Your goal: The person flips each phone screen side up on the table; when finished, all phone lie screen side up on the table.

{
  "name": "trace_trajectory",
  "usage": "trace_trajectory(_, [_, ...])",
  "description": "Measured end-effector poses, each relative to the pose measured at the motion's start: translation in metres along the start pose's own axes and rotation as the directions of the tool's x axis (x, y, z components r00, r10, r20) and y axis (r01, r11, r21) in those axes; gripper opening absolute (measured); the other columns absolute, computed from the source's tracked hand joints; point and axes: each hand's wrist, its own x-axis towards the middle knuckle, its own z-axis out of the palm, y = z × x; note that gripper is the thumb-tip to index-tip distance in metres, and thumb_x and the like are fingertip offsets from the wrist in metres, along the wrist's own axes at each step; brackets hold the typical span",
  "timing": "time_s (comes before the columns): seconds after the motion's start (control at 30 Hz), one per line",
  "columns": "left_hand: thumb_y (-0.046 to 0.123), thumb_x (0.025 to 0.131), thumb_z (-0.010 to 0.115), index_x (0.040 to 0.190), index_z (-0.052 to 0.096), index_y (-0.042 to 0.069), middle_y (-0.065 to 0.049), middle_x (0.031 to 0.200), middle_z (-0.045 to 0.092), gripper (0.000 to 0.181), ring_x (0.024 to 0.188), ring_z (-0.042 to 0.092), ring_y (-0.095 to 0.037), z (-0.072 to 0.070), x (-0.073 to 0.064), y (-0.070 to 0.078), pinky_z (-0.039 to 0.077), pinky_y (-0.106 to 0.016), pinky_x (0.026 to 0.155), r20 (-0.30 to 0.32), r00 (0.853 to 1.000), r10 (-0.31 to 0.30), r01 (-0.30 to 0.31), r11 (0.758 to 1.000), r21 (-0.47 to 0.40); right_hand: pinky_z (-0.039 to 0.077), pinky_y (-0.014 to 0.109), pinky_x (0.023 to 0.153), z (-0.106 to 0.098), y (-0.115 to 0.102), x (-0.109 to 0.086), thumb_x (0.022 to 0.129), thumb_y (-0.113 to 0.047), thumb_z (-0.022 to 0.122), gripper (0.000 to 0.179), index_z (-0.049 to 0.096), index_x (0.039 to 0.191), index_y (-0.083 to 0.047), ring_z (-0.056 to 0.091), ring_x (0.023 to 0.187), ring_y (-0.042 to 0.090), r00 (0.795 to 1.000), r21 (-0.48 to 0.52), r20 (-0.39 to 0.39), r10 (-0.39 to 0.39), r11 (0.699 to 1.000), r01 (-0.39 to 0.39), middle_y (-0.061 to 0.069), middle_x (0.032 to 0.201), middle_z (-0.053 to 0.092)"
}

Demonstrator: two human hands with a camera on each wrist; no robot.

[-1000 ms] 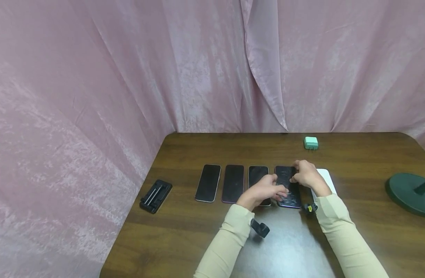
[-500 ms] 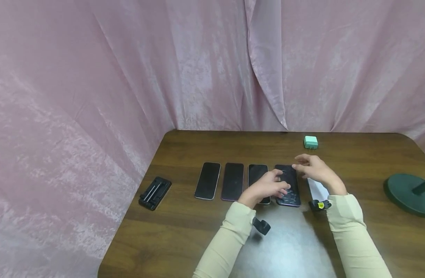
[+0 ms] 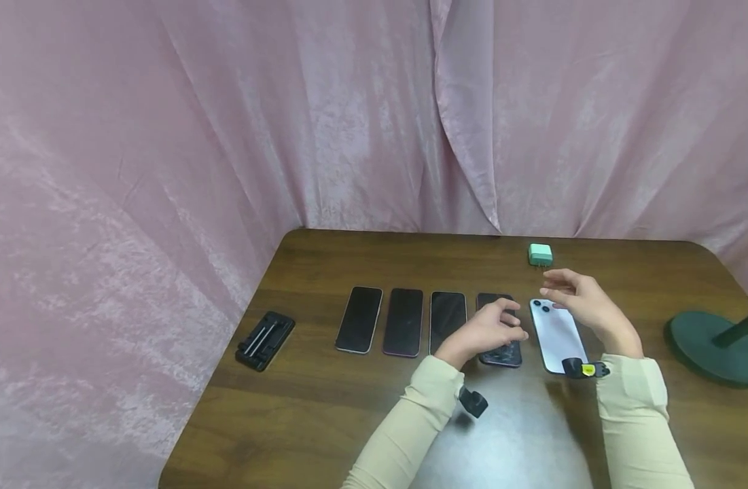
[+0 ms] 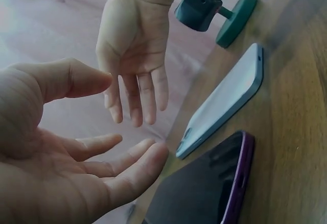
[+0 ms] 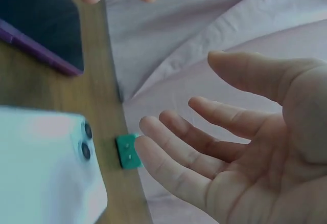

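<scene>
My left hand [image 3: 488,329] hovers over the purple-edged smartphone [image 4: 204,183], its fingers loosely bent around nothing. That phone lies screen up, partly covered by the hand in the head view. To the right, a white-backed smartphone [image 3: 557,336] lies face down with its two camera lenses at the far end. Above its upper right side is my right hand [image 3: 584,305], fingers relaxed and holding nothing. In the right wrist view the palm [image 5: 265,193] is bare, with the white phone off to the left.
Three more screen-up smartphones lie in a row to the left: a left one [image 3: 359,320], a middle one [image 3: 403,322] and a right one [image 3: 448,316]. A black tool case [image 3: 265,341] sits farther left. A mint charger [image 3: 540,255] stands at the back; a green lamp base [image 3: 713,346] is right.
My right hand has left the purple-edged phone and moved right, over the white-backed phone, uncovering its cameras. My left hand has lifted slightly and shifted right.
</scene>
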Motion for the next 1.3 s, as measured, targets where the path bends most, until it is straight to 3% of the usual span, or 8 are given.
trace_trajectory(0.13, [0.008,0.089,0.075,0.137,0.056,0.005,-0.007,0.114,0.069,0.052,0.097,0.066,-0.010,0.014,0.004,0.003,0.052,-0.021,0.079,-0.005,1.000,0.013,-0.012,0.998,0.064,0.054,0.041,0.083,-0.005,0.010,-0.005,0.104,-0.018,0.058,0.055,0.039,0.142,0.017,0.057,0.115,0.049,0.999,-0.058,-0.026,0.039,0.997,-0.041,0.039,0.132,0.052])
trace_trajectory(0.4, [0.005,0.085,0.078,0.133,0.061,0.007,-0.006,0.115,0.070,0.051,0.098,0.066,-0.008,0.039,0.014,0.012,0.050,-0.017,0.075,-0.001,0.996,0.085,-0.084,0.991,0.101,0.045,0.063,0.094,-0.014,0.020,-0.010,0.101,-0.015,0.060,0.058,0.036,0.144,0.015,0.051,0.120,0.055,0.995,-0.074,-0.028,0.097,0.992,-0.099,0.041,0.134,0.049])
trace_trajectory(0.6, [0.005,0.082,0.080,0.129,0.064,0.009,-0.002,0.113,0.070,0.050,0.102,0.065,-0.009,0.053,0.018,0.013,0.049,-0.016,0.076,-0.037,0.994,0.099,-0.090,0.979,0.185,0.044,0.065,0.094,-0.018,0.028,-0.005,0.097,-0.009,0.062,0.057,0.037,0.143,0.016,0.049,0.121,0.057,0.996,-0.108,0.006,0.094,0.990,-0.093,0.043,0.135,0.047])
trace_trajectory(0.83, [0.013,0.077,0.087,0.122,0.066,0.019,0.007,0.112,0.067,0.050,0.102,0.055,-0.002,0.068,0.019,0.006,0.042,-0.017,0.081,-0.101,0.992,0.075,-0.030,0.919,0.392,0.041,0.067,0.095,-0.012,0.034,-0.001,0.093,-0.003,0.063,0.059,0.036,0.142,0.018,0.044,0.123,0.059,0.994,-0.107,0.060,0.096,0.990,-0.089,0.045,0.136,0.044])
trace_trajectory(1.07, [0.017,0.074,0.089,0.121,0.067,0.022,0.007,0.106,0.061,0.053,0.101,0.051,-0.002,0.076,0.019,0.003,0.039,-0.013,0.081,-0.139,0.987,0.076,0.006,0.857,0.515,0.035,0.070,0.100,-0.007,0.033,-0.001,0.101,-0.008,0.052,0.050,0.038,0.140,0.019,0.037,0.128,0.062,0.989,-0.115,0.113,0.098,0.990,-0.085,0.046,0.139,0.039])
trace_trajectory(1.3, [0.017,0.074,0.089,0.122,0.067,0.023,0.003,0.115,0.053,0.053,0.104,0.047,-0.008,0.083,0.019,0.002,0.042,-0.019,0.084,-0.120,0.992,0.036,0.033,0.846,0.532,0.033,0.071,0.100,-0.006,0.037,-0.003,0.102,-0.006,0.048,0.044,0.042,0.138,0.019,0.035,0.129,0.062,0.988,-0.149,0.114,0.100,0.985,-0.083,0.045,0.141,0.037])
